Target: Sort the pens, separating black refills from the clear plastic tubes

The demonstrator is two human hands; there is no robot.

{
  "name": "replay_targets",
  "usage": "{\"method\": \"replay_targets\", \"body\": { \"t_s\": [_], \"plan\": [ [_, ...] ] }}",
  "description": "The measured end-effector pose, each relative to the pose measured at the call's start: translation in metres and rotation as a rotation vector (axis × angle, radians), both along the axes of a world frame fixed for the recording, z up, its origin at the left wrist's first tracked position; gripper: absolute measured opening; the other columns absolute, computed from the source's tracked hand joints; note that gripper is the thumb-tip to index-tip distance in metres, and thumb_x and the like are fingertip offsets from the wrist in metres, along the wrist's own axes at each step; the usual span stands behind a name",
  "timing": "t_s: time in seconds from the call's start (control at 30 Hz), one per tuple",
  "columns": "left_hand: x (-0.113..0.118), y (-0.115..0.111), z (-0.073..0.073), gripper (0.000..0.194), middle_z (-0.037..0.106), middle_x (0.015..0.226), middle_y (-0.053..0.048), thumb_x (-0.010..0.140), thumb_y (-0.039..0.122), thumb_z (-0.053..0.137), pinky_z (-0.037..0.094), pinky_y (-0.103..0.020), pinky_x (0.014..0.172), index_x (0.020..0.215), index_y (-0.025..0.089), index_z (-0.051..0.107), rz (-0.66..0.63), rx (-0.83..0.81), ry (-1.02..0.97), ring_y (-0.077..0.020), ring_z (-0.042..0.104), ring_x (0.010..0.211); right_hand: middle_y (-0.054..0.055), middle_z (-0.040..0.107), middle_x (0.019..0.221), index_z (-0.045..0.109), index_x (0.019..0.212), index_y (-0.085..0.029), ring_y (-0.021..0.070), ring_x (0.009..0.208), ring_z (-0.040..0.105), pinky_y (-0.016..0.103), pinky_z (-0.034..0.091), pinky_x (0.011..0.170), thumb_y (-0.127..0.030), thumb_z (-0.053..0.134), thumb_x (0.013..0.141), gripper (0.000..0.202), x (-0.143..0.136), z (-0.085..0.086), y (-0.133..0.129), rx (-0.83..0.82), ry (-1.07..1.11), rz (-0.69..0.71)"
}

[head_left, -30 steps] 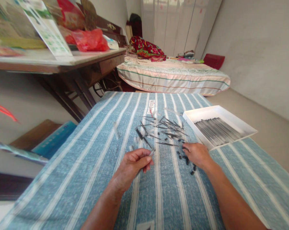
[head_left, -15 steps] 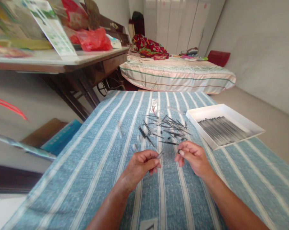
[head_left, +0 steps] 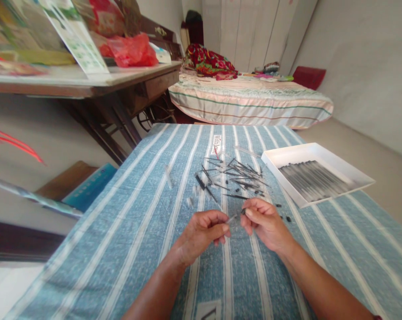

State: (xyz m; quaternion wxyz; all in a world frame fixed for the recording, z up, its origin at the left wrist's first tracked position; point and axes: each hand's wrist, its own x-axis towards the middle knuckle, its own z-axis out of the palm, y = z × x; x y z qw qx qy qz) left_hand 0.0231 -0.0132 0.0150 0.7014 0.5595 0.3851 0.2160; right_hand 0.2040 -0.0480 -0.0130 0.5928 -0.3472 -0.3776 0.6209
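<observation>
Left hand: tube is pinched
Right hand: cap is pinched near tube
Box: dark tubes are lined up

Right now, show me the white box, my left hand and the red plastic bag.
White box point(head_left: 292, 154): head view, far inner wall.
Left hand point(head_left: 203, 229): head view, its middle.
Red plastic bag point(head_left: 134, 50): head view, its middle.

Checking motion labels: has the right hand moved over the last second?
Yes: the right hand has shifted left, away from the white box, toward the left hand.
</observation>
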Motion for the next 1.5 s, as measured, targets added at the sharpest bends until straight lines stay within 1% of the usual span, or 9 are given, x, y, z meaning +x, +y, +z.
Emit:
{"method": "replay_targets", "body": {
  "t_s": [0.17, 0.43, 0.7, 0.93, 1.1, 1.23, 1.33, 1.5],
  "plan": [
    [0.001, -0.001, -0.002, 0.015, 0.062, 0.066, 0.0, 0.072, 0.026, 0.06, 0.037, -0.02, 0.048, 0.081, 0.014, 0.061, -0.02, -0.004, -0.004, -0.0071, 0.05, 0.05, 0.0, 0.063, 0.054, 0.06, 0.081, -0.016, 0.0076, 0.037, 0.047, 0.018, 0.034, 0.038, -0.027, 0.067, 0.07, 0.017, -0.002, -0.004, 0.0, -0.028, 0.003, -0.001],
    [0.003, -0.003, 0.0, 0.015, 0.062, 0.065, 0.001, 0.071, 0.027, 0.061, 0.037, -0.02, 0.048, 0.079, 0.015, 0.061, -0.003, -0.021, -0.005, -0.007, 0.05, 0.05, -0.001, 0.062, 0.052, 0.061, 0.081, -0.016, 0.0064, 0.037, 0.047, 0.017, 0.033, 0.037, -0.022, 0.064, 0.073, 0.01, -0.005, -0.01, 0.0, -0.016, 0.031, 0.05],
    [0.002, -0.002, -0.002, 0.016, 0.063, 0.065, 0.0, 0.071, 0.027, 0.061, 0.038, -0.02, 0.048, 0.081, 0.014, 0.06, -0.016, -0.041, -0.01, -0.0073, 0.051, 0.05, -0.002, 0.062, 0.049, 0.06, 0.08, -0.017, 0.0069, 0.034, 0.046, 0.017, 0.032, 0.035, -0.027, 0.067, 0.07, 0.016, -0.006, -0.01, 0.001, -0.055, 0.034, 0.037],
    [0.003, -0.003, 0.0, 0.016, 0.062, 0.064, 0.0, 0.072, 0.027, 0.061, 0.037, -0.019, 0.046, 0.08, 0.014, 0.06, -0.015, -0.06, -0.029, -0.0071, 0.051, 0.05, -0.002, 0.061, 0.049, 0.06, 0.079, -0.017, 0.0066, 0.034, 0.045, 0.017, 0.032, 0.035, -0.029, 0.068, 0.069, 0.018, -0.008, -0.009, 0.0, -0.052, 0.006, 0.044],
    [0.0, -0.002, -0.002, 0.016, 0.062, 0.064, -0.001, 0.073, 0.028, 0.06, 0.036, -0.018, 0.044, 0.08, 0.013, 0.06, -0.048, -0.11, -0.038, -0.0074, 0.052, 0.05, -0.001, 0.063, 0.053, 0.06, 0.08, -0.016, 0.0062, 0.036, 0.047, 0.016, 0.036, 0.037, -0.029, 0.065, 0.073, 0.015, -0.003, -0.009, 0.0, 0.013, -0.133, 0.039],
    [-0.003, -0.002, 0.0, 0.015, 0.063, 0.066, -0.001, 0.075, 0.027, 0.057, 0.035, -0.017, 0.043, 0.079, 0.013, 0.06, -0.098, -0.081, 0.009, -0.0073, 0.052, 0.05, 0.0, 0.064, 0.057, 0.061, 0.081, -0.015, 0.007, 0.039, 0.051, 0.018, 0.041, 0.04, -0.027, 0.065, 0.073, 0.014, 0.007, -0.01, -0.001, 0.063, -0.325, 0.055],
    [-0.004, -0.002, 0.004, 0.014, 0.063, 0.067, -0.002, 0.075, 0.027, 0.055, 0.035, -0.016, 0.043, 0.078, 0.014, 0.06, -0.139, -0.06, 0.036, -0.0079, 0.053, 0.052, -0.001, 0.063, 0.057, 0.063, 0.081, -0.015, 0.0073, 0.041, 0.051, 0.018, 0.043, 0.041, -0.027, 0.066, 0.071, 0.016, 0.012, -0.008, -0.001, 0.094, -0.443, 0.059],
    [-0.003, -0.002, 0.008, 0.013, 0.062, 0.064, 0.0, 0.074, 0.027, 0.054, 0.034, -0.016, 0.041, 0.074, 0.015, 0.059, -0.151, -0.041, 0.109, -0.008, 0.053, 0.05, 0.0, 0.063, 0.058, 0.066, 0.081, -0.016, 0.0083, 0.043, 0.053, 0.02, 0.044, 0.043, -0.028, 0.065, 0.072, 0.016, 0.015, -0.005, -0.003, 0.139, -0.598, 0.075]
  ]
}}
